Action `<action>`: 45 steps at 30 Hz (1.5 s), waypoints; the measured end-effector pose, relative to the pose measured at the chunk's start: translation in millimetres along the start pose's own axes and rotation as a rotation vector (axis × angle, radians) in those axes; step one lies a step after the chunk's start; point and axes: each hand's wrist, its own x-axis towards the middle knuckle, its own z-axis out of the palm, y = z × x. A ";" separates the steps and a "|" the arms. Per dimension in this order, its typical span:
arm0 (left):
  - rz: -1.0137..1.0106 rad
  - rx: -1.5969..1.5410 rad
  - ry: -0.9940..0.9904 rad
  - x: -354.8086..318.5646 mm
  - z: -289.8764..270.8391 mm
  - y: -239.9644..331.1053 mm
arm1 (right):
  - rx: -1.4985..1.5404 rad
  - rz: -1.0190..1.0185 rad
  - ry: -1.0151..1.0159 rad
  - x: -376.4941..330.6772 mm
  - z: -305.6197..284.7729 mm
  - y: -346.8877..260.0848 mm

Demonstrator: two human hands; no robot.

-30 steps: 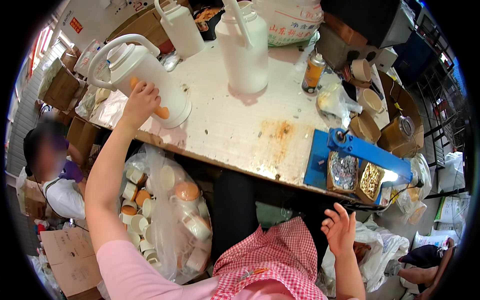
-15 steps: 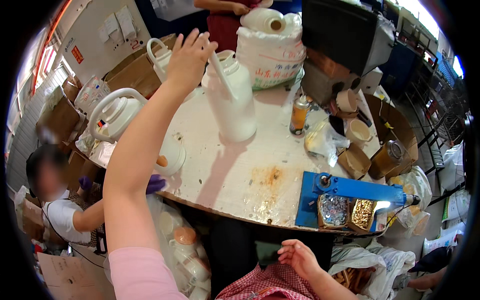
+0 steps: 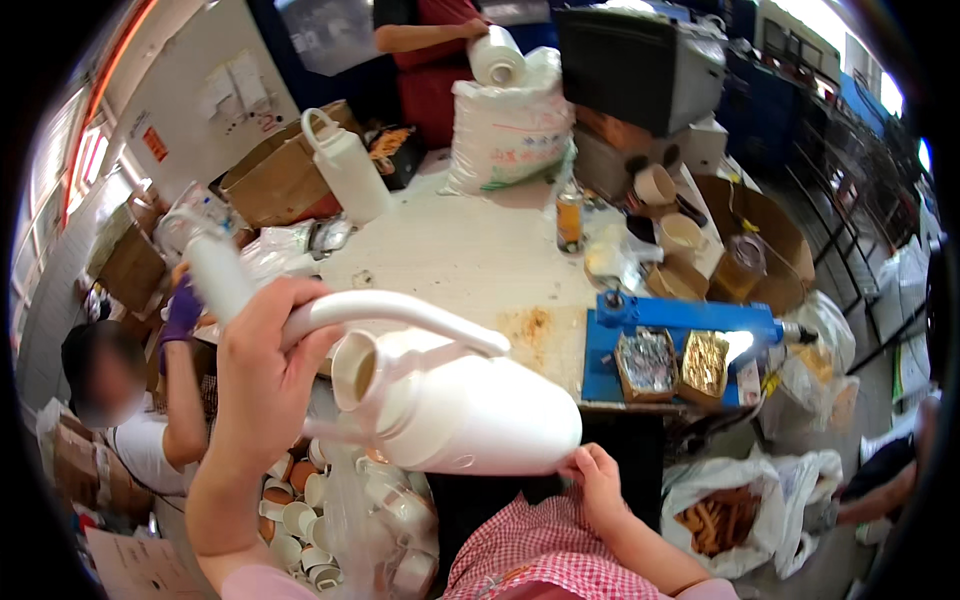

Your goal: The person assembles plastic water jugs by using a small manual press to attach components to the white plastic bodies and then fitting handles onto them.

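A white thermos jug [image 3: 480, 405] hangs on its side over the table's near edge and my lap. Its open mouth points left, and the inside of the neck looks beige. My left hand [image 3: 262, 385] is closed round the curved white handle [image 3: 405, 306] near its free end. At the other end, my right hand [image 3: 600, 482] pinches the jug's base edge with thumb and fingers. Another white jug [image 3: 352, 175] with a looped handle stands upright at the table's far left.
At right, a blue hand press [image 3: 690, 312] stands beside small boxes of metal parts [image 3: 646, 362]. Behind are a spray can [image 3: 569, 220] and a white sack [image 3: 512, 130]. A co-worker's purple-gloved hand [image 3: 181, 308] is near a blurred white jug [image 3: 218, 272]. Cups [image 3: 300, 520] lie below left.
My left hand has brought the jug from upright on the table to tilted near my body. My right hand has come up to its base. The co-worker's gloved hand has risen at left.
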 end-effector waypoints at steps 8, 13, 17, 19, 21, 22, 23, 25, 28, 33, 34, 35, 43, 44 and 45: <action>0.156 0.090 -0.211 -137.8 137.0 -88.6 | -0.097 0.087 0.224 -43.5 -100.6 17.5; -0.503 -0.603 -0.414 -195.1 220.0 -105.3 | -0.800 -0.322 0.352 -6.4 -136.0 -68.0; -0.498 -0.497 -0.443 -183.8 219.8 -89.7 | -1.057 -0.592 0.464 77.3 -166.3 -131.6; -0.519 -0.488 -0.421 -184.5 219.1 -89.6 | -1.163 -0.632 0.503 118.2 -176.8 -137.9; -0.532 -0.480 -0.390 -192.9 219.7 -98.3 | -1.655 -0.561 0.644 147.2 -172.4 -141.9; -0.530 -0.465 -0.376 -194.8 220.5 -98.6 | -1.659 -0.565 0.635 154.1 -173.9 -140.0; -0.528 -0.452 -0.364 -195.8 222.8 -98.2 | -1.676 -0.460 0.655 159.8 -176.0 -138.6; -0.557 -0.437 -0.342 -196.2 221.7 -94.6 | -1.697 -0.355 0.651 169.0 -175.8 -137.4; -0.518 -0.398 -0.333 -186.1 221.5 -91.7 | -1.589 -0.340 0.703 177.5 -173.8 -139.9; -0.561 -0.548 -0.383 -177.4 216.3 -98.8 | -1.247 -0.503 0.552 142.9 -166.6 -150.6; -0.569 -0.621 -0.379 -175.0 217.4 -96.7 | -1.121 -0.523 0.478 131.9 -158.6 -152.1; -0.571 -0.698 -0.379 -172.2 219.2 -93.4 | -0.998 -0.534 0.410 121.5 -150.4 -157.0; -0.473 -0.626 -0.399 -165.9 225.9 -96.8 | -0.592 -0.668 0.001 159.5 -10.7 -218.3; -0.469 -0.603 -0.388 -166.5 227.1 -98.0 | -0.598 -0.671 -0.004 165.8 -7.9 -219.5; -0.477 -0.609 -0.380 -167.7 227.1 -97.7 | -0.605 -0.668 -0.038 171.4 -5.7 -219.0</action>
